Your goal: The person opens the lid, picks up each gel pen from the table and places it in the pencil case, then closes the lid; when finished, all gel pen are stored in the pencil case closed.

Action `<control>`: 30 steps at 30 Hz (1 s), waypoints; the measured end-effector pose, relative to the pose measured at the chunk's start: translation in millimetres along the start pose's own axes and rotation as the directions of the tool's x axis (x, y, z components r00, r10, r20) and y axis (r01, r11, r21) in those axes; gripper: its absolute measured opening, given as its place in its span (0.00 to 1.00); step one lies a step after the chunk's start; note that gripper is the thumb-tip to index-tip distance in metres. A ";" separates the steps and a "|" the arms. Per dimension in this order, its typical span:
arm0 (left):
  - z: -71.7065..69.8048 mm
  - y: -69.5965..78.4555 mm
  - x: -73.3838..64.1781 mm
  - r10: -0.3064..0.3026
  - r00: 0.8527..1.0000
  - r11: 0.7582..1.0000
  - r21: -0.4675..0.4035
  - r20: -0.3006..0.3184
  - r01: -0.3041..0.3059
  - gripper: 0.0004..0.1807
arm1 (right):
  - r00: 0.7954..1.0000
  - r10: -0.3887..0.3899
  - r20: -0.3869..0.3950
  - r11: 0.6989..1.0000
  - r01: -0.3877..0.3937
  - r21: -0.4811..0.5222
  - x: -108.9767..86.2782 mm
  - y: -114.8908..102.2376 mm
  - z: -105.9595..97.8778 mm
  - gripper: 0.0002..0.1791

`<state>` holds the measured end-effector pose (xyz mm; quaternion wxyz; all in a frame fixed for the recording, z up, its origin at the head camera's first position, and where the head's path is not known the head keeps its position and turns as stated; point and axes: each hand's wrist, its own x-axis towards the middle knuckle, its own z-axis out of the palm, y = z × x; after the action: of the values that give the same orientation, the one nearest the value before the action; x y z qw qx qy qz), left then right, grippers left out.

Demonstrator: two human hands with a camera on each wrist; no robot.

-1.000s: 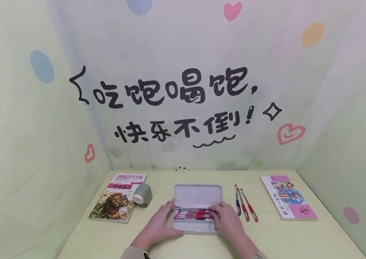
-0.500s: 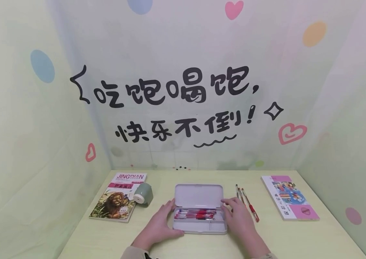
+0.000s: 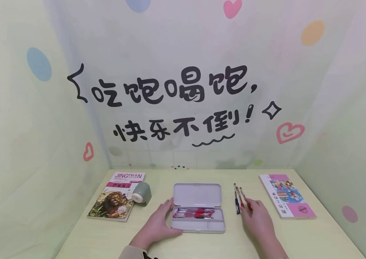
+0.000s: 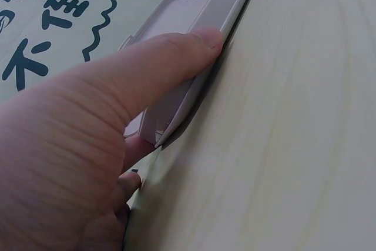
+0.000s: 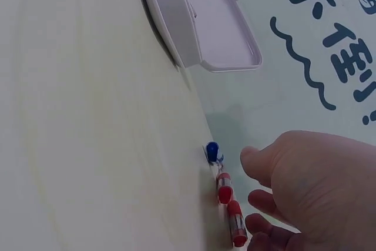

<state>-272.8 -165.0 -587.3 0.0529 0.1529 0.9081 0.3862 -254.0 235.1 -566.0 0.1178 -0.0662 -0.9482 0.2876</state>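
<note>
An opened pale-lilac pencil case lies mid-table with its lid back, and several red and blue pens rest in its rear compartment. My left hand grips the case's left end, its thumb along the front wall. To the right of the case are a blue pen and two red pens, one red pen nearest my fingers. My right hand hovers at these pens, fingers loosely bent. Whether a fingertip touches a pen I cannot tell.
A book with a lion cover lies at the left, with a grey-green cylindrical object at its right edge. On the right lies a pink-and-white book. Printed fabric walls enclose the table's back and sides.
My right hand has left the case's right end and moved right to the loose pens. The left hand stays on the case.
</note>
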 end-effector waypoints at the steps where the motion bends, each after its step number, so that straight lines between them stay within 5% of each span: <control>1: -0.1 -0.3 0.0 0.000 1.000 1.000 0.000 0.000 0.000 0.76 | 1.000 0.004 0.004 1.000 -0.003 -0.009 -0.2 1.1 -0.6 0.30; 15: -0.4 0.6 0.7 0.012 1.000 1.000 -0.004 0.002 -0.012 0.75 | 0.988 0.146 0.053 0.986 -0.141 -0.088 3.1 9.9 -4.0 0.28; 30: -0.5 1.8 -0.5 0.017 1.000 1.000 -0.003 -0.001 -0.017 0.76 | 0.979 0.195 0.058 0.979 -0.190 -0.079 1.8 13.9 -6.1 0.22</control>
<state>-272.0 -164.4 -585.6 0.0495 0.1601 0.9063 0.3881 -253.3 250.2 -568.5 0.0557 -0.1525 -0.9505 0.2649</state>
